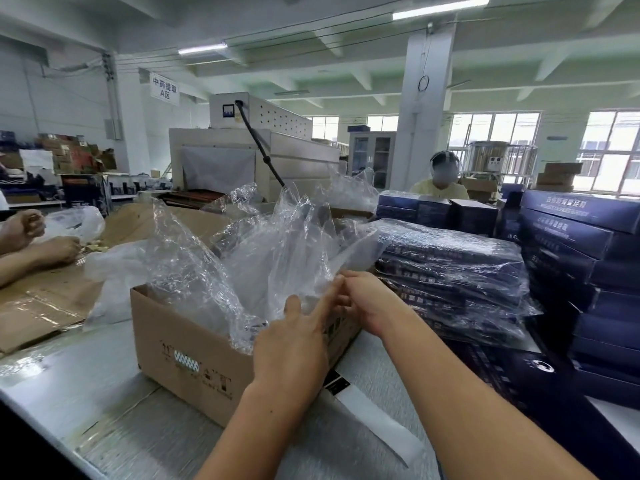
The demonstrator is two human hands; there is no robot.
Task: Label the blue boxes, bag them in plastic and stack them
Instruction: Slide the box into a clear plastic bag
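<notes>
A cardboard carton (194, 355) in front of me is full of crumpled clear plastic bags (242, 258). Both my hands meet over its right side. My left hand (294, 344) and my right hand (367, 299) pinch the edge of one clear bag between fingertips. A stack of bagged blue boxes (450, 271) lies just right of the carton. Unbagged blue boxes (581, 244) are piled at the far right. One blue box (512, 372) lies flat under my right forearm. A strip of labels (367, 417) lies on the table below the carton.
Another person's hands (41, 244) work on flattened cardboard (41, 299) at the left. A seated person (441, 181) is behind the box stacks. A shrink-wrap tunnel machine (249, 154) stands beyond the carton. The metal table (104, 403) extends to my left.
</notes>
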